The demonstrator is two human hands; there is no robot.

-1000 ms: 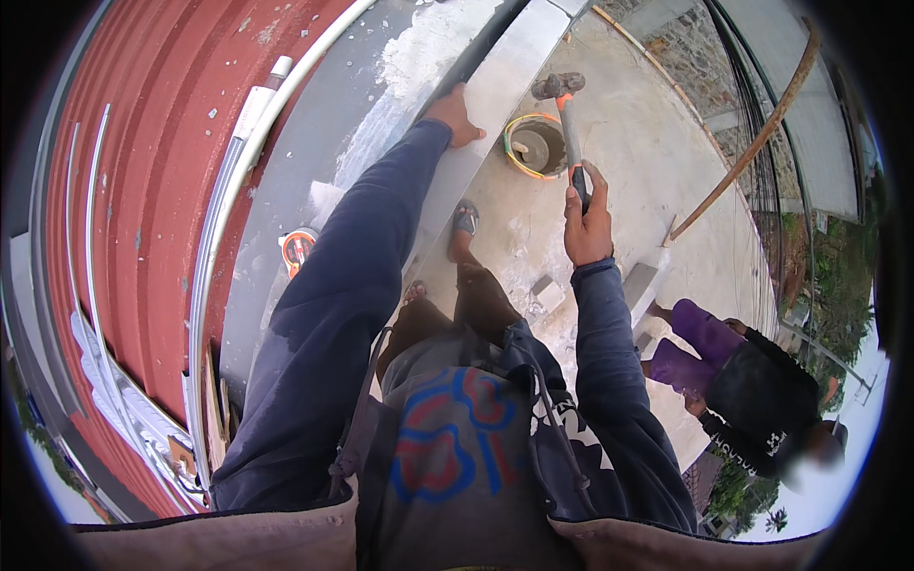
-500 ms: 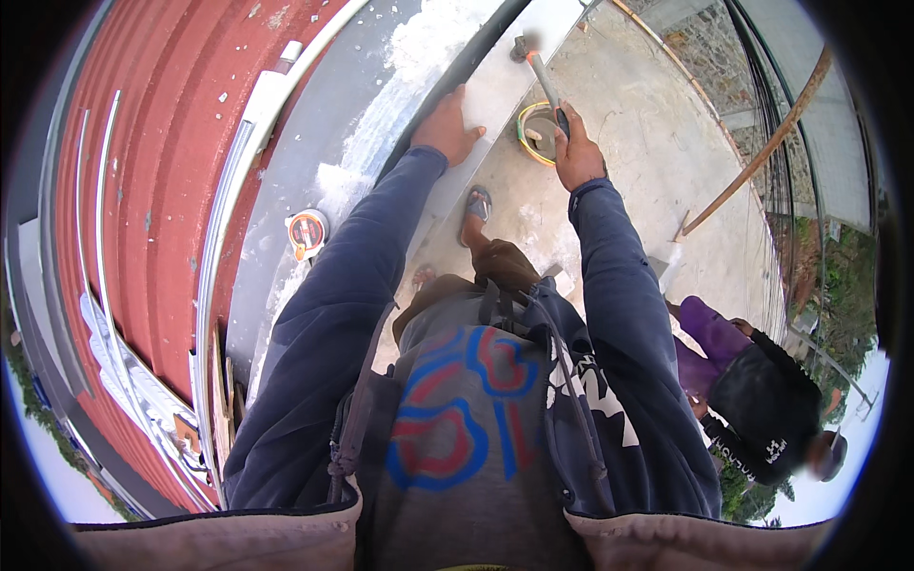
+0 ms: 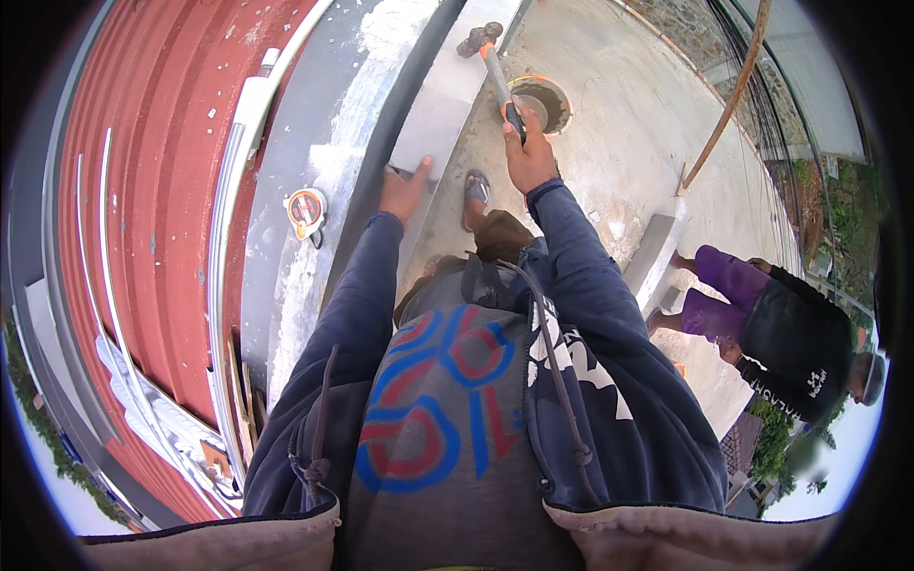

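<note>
Steadying the long grey beam [image 3: 449, 90] well called for a left grip [image 3: 405, 195] kept clear of the club hammer [image 3: 496, 71]. Right grip [image 3: 529, 162] was clamped on its handle, head over the beam, contact hard to tell; left rested on the beam, thumb and fingers apart.

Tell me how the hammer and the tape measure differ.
The hammer is gripped in the right hand; the tape measure lies on the grey ledge. The hammer is long, with a blocky dark head; the tape measure is compact and rounded. Both have orange parts.
</note>
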